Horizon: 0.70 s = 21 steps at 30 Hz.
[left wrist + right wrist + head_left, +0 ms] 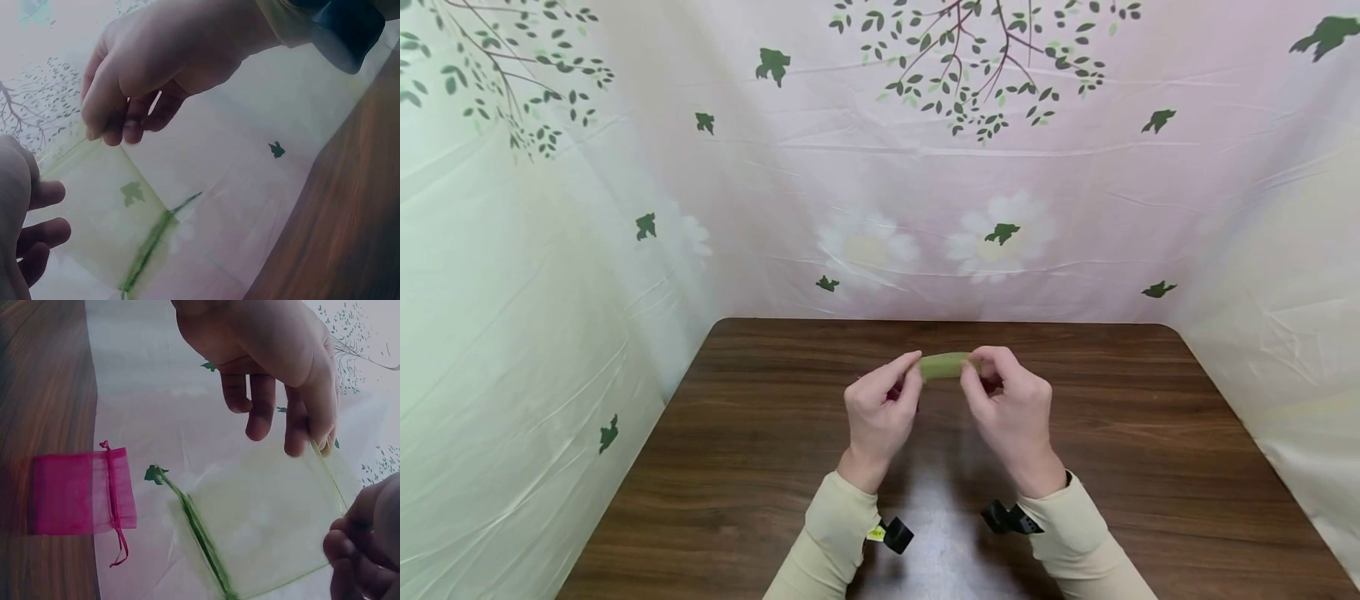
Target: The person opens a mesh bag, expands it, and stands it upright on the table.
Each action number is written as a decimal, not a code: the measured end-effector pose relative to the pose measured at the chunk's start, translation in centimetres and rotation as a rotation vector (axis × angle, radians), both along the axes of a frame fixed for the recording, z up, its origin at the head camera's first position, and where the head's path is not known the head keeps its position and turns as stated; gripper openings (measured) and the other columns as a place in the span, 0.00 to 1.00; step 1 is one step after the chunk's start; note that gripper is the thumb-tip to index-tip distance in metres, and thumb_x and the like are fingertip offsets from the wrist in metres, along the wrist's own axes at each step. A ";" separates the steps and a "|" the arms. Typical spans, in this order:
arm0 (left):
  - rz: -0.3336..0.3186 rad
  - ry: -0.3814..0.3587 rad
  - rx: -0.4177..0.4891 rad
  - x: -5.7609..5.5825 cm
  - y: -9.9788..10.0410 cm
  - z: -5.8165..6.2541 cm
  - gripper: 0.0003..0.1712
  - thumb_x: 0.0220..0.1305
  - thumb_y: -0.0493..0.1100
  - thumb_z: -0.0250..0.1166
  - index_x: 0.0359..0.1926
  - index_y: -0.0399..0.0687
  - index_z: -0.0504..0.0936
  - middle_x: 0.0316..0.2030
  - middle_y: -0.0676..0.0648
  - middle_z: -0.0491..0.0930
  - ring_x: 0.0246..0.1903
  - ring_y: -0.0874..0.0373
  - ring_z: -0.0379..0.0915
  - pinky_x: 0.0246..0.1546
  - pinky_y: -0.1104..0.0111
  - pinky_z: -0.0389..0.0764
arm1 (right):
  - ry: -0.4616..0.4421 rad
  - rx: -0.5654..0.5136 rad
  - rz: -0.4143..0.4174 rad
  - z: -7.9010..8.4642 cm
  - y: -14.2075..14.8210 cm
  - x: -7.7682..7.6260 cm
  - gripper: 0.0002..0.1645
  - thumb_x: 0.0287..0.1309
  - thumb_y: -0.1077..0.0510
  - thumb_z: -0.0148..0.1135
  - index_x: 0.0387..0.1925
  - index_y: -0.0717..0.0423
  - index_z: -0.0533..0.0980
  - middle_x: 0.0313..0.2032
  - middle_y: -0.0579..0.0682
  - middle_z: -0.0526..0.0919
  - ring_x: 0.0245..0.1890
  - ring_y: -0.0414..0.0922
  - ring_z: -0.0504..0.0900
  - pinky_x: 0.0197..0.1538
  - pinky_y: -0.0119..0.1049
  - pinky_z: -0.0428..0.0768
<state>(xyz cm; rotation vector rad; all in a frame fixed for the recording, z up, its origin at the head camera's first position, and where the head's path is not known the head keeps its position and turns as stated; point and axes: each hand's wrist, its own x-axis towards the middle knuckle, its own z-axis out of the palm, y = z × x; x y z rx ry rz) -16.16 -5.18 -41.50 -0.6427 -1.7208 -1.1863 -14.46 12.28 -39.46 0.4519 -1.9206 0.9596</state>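
A sheer pale green drawstring pouch (943, 366) is held up between both hands over the table. My left hand (880, 408) pinches one end of its edge between thumb and fingertips, and my right hand (1011, 408) pinches the other end. Both wrist views show the pouch (87, 219) spread flat, its darker green drawstring band (203, 537) on the side away from the fingers. A magenta drawstring pouch (69, 494) appears below it in the right wrist view. In the head view my left hand mostly hides this magenta pouch.
The dark wood table (760, 467) has rounded far corners. Printed cloth (917, 167) with leaves, birds and daisies hangs behind it and along both sides. A black wrist device (897, 535) sits by the left cuff, another black device (1011, 518) by the right.
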 end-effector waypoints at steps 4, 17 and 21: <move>-0.005 -0.004 0.008 -0.1 0.0 0.1 0.11 0.64 0.28 0.67 0.42 0.41 0.93 0.26 0.49 0.85 0.20 0.63 0.73 0.19 0.66 0.78 | -0.070 0.008 0.013 0.2 0.1 0.2 0.02 0.61 0.63 0.65 0.35 0.58 0.82 0.25 0.47 0.85 0.21 0.39 0.82 0.26 0.25 0.80; 0.039 -0.007 0.018 0.0 0.3 -0.1 0.13 0.59 0.24 0.65 0.38 0.42 0.90 0.18 0.52 0.74 0.17 0.65 0.66 0.17 0.71 0.72 | -0.001 -0.003 -0.038 0.1 -0.4 0.0 0.10 0.50 0.71 0.66 0.25 0.54 0.76 0.17 0.42 0.78 0.16 0.36 0.73 0.23 0.27 0.71; 0.064 0.000 0.020 0.0 0.5 -0.1 0.14 0.57 0.23 0.65 0.37 0.42 0.89 0.16 0.54 0.68 0.15 0.66 0.61 0.16 0.71 0.68 | -0.002 0.008 -0.045 0.0 -0.5 0.0 0.09 0.50 0.70 0.65 0.25 0.55 0.76 0.16 0.42 0.78 0.16 0.35 0.73 0.23 0.28 0.71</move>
